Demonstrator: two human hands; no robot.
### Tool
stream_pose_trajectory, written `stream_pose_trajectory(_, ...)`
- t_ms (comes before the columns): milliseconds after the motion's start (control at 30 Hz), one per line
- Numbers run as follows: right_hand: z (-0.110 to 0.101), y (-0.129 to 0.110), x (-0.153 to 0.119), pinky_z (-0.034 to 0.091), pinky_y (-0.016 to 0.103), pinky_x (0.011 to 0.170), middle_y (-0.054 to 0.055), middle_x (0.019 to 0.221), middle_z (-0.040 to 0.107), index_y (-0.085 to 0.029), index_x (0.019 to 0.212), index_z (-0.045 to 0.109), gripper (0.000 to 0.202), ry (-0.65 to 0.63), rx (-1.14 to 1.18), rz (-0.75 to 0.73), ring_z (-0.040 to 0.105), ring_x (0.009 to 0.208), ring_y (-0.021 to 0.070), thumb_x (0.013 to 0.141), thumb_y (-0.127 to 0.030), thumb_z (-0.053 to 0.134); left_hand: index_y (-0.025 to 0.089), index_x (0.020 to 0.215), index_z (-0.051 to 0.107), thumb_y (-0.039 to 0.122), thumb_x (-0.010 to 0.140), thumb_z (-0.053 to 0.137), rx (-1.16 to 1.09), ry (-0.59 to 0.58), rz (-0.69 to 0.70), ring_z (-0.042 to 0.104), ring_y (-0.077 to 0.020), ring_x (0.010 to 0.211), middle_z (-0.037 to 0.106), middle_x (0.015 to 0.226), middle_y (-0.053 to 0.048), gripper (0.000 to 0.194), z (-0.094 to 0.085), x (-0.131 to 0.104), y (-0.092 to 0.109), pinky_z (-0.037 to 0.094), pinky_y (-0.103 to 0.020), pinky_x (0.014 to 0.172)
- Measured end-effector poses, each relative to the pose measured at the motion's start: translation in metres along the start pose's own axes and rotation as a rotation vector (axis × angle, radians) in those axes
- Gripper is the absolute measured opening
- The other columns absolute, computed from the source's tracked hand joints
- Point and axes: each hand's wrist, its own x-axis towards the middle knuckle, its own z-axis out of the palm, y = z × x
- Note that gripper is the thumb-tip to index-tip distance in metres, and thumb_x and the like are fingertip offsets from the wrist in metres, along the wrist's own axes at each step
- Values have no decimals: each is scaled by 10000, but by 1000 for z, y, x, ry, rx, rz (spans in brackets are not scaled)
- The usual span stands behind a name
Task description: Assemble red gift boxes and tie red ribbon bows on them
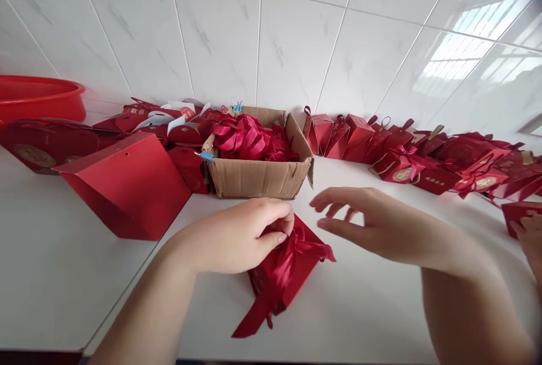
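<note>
A small red box (302, 280) with a shiny red ribbon (284, 266) tied in a bow lies on the white table in front of me. My left hand (260, 235) is over the box's upper left, its thumb and fingers pinched on the ribbon near the knot. To the right of the box, my right hand (355, 218) hovers with its fingers apart and nothing between them. One ribbon tail hangs toward the front edge, and another points right.
Behind the box stands a cardboard box (260, 178) full of red ribbons. A large red box (135, 190) and a red basin (40, 102) are at left. Red gift boxes (398, 153) line the tiled wall. Another person's hand (531, 240) touches a box at far right.
</note>
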Motion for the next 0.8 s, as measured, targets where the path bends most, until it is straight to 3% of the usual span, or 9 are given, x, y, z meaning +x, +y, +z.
stream_pose_trajectory(167,10,-4,29,492,230,662,-26,909,681,-241,953,616,119,-194,196,-142,612,783,117,844,-265,576,257,811,501,271,903,432,-10,64,-30,480,-102,608,570,762,72,116,10,-5,-1,365,-231,523)
stream_pose_trajectory(367,20,1,33,468,224,672,-36,859,664,-229,930,611,126,-162,282,-191,578,743,103,831,-167,564,254,804,469,248,913,412,-22,144,-41,466,-95,597,555,730,77,123,18,-5,1,364,-213,523)
stream_pose_trajectory(533,19,1,34,459,210,700,-25,873,665,-221,960,653,262,-125,314,-391,572,749,92,839,-43,504,276,842,493,284,911,438,-47,142,-64,520,-106,643,593,760,81,89,18,-6,-3,394,-223,565)
stream_pose_trajectory(667,16,4,33,461,211,729,27,955,645,-226,1052,690,328,-133,283,-577,599,823,102,876,-38,487,277,881,471,301,908,444,-104,144,-75,569,-126,744,613,850,69,45,18,-7,-8,437,-240,647)
stream_pose_trajectory(800,14,6,31,439,214,690,43,980,587,-302,1191,653,499,-197,126,-608,564,812,104,872,10,429,267,877,454,263,890,460,-140,136,-55,570,-139,766,600,852,56,15,19,-6,-11,446,-254,660)
